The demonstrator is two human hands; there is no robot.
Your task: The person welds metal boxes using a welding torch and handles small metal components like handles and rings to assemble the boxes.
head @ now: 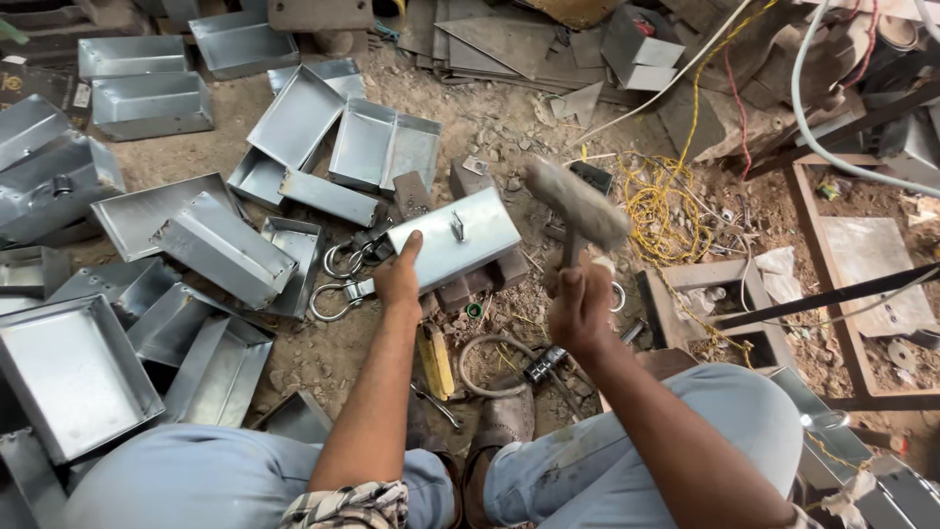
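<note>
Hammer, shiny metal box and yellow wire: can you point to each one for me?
hammer (580,204), head view, on the middle of its blurred head.
metal box (470,240), head view, on its flat top face.
yellow wire (658,206), head view, on the tangled coil.

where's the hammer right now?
Head view, right of centre: the hammer is raised in the right hand, its blurred head just right of the metal box that the left hand steadies.
</note>
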